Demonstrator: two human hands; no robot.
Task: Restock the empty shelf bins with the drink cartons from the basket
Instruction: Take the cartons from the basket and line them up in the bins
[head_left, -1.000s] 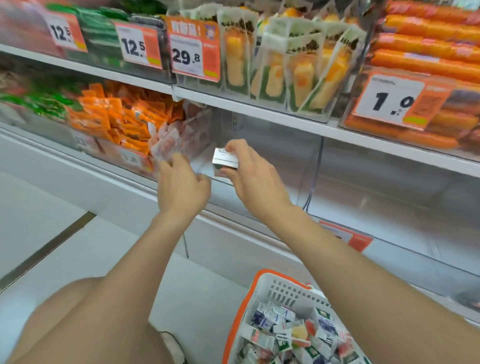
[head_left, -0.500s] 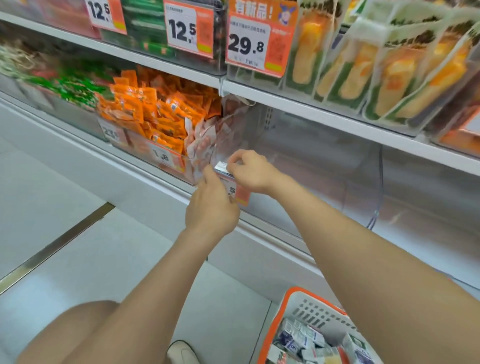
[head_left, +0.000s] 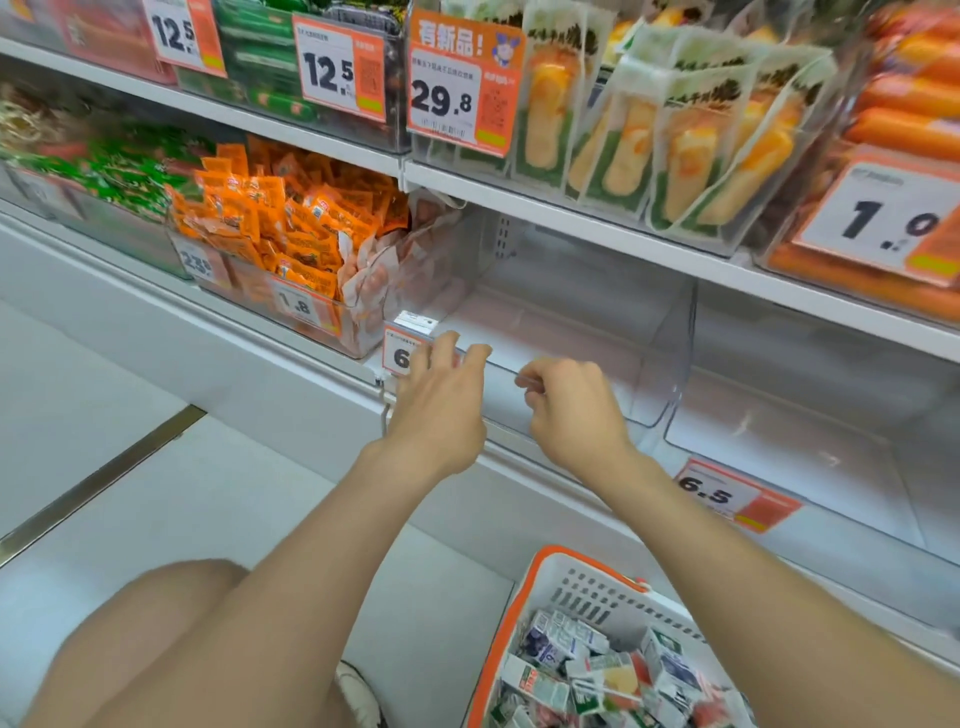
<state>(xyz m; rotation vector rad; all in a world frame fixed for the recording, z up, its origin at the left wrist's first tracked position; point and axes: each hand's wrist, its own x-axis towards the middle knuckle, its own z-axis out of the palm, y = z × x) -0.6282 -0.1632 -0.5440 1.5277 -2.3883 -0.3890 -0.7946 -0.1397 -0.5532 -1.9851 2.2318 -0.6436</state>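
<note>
A small white drink carton (head_left: 415, 321) stands in the front left corner of the clear empty shelf bin (head_left: 670, 358), just behind its orange price tag. My left hand (head_left: 441, 410) hovers in front of that corner with its fingers spread, holding nothing and partly covering the tag. Beside it, my right hand (head_left: 571, 410) is at the bin's front rim, fingers curled in, with no carton in it. At the lower right stands the orange and white basket (head_left: 582, 577), filled with several drink cartons (head_left: 587, 670).
A second clear bin (head_left: 810, 447) with a 6.5 tag (head_left: 727, 493) sits to the right. Orange snack packets (head_left: 280, 228) fill the bin on the left. The shelf above (head_left: 597, 234) holds packaged goods. My knee (head_left: 156, 634) is at the lower left.
The carton has left my hands and now rests in the bin's front left corner. Both hands have drawn back to the front rim, and my left hand's fingers have spread.
</note>
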